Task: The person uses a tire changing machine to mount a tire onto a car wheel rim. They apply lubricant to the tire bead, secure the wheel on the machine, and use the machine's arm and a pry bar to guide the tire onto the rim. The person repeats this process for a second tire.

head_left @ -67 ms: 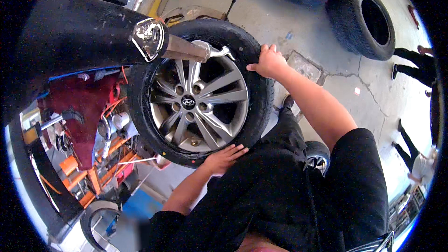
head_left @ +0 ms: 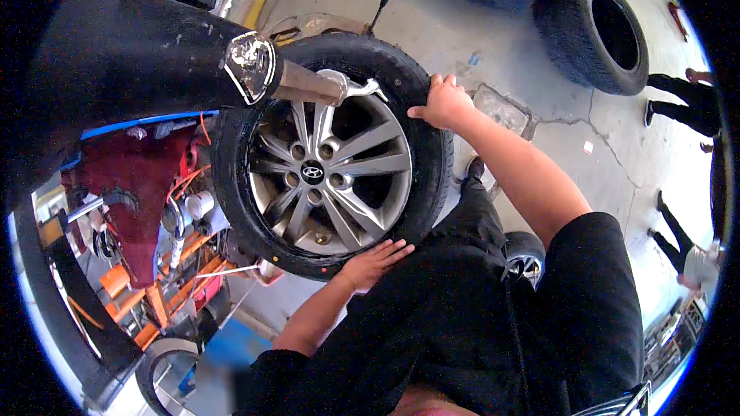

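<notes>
A silver five-spoke wheel [head_left: 351, 231] with a black tire [head_left: 243, 239] lies beneath the tire machine's black arm [head_left: 162, 62]. The arm's metal shaft ends in a bright tool head [head_left: 356, 86] at the rim's upper edge. My right hand [head_left: 443, 104] grips the upper right of the tire, with its fingers bent over the sidewall. My left hand [head_left: 374, 262] lies on the bottom of the tire near my body, with its fingers spread.
Loose tires [head_left: 555, 46] lie on the cracked floor at upper right. Two people [head_left: 678, 104] [head_left: 686, 262] are at the right edge. Another wheel [head_left: 526, 250] is behind my right arm. A maroon cloth [head_left: 135, 200] and orange metal parts [head_left: 166, 300] are at the left.
My left hand has slid slightly to the right along the tire, and the wheel has turned slightly, its colored sidewall dots shifting right. My right hand is nearly unmoved.
</notes>
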Action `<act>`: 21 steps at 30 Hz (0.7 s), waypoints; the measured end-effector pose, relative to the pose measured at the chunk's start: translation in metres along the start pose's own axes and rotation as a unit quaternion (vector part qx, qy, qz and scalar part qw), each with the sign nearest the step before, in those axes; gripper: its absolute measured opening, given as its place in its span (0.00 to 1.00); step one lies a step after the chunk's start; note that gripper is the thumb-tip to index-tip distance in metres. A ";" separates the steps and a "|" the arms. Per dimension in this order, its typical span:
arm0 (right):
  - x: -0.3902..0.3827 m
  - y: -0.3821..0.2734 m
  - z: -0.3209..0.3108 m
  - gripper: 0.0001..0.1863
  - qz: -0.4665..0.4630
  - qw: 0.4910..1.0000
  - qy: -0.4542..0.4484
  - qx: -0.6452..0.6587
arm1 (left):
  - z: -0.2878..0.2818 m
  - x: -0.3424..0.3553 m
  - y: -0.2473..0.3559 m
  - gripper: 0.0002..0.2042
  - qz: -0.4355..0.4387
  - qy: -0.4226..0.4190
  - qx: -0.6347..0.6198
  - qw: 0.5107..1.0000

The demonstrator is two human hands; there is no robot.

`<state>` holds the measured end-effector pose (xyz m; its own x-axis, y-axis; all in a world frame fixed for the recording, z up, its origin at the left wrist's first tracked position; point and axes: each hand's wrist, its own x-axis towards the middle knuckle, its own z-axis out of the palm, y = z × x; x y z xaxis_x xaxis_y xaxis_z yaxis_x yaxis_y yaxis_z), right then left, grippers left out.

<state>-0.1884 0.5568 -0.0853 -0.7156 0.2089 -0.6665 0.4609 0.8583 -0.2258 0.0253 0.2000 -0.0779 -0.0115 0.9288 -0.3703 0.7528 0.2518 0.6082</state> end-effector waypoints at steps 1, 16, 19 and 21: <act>-0.002 -0.001 -0.001 0.56 0.004 1.000 -0.007 0.002 | -0.003 -0.003 0.001 0.38 -0.023 -0.033 -0.044 0.998; 0.005 0.000 -0.002 0.60 -0.015 1.000 -0.009 -0.008 | 0.011 -0.009 -0.003 0.24 0.022 -0.034 -0.038 0.998; 0.016 0.022 0.001 0.62 -0.104 0.990 0.003 0.091 | 0.023 -0.009 -0.001 0.35 0.014 0.003 0.087 0.996; 0.014 0.029 0.011 0.62 -0.160 0.971 0.042 0.172 | 0.021 -0.006 0.008 0.42 -0.016 -0.014 0.147 0.989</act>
<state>-0.1787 0.5794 -0.1089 -0.8847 0.0059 -0.4661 0.3446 0.6818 -0.6453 0.0452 0.1905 -0.0857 -0.0233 0.9125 -0.4085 0.9112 0.1875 0.3668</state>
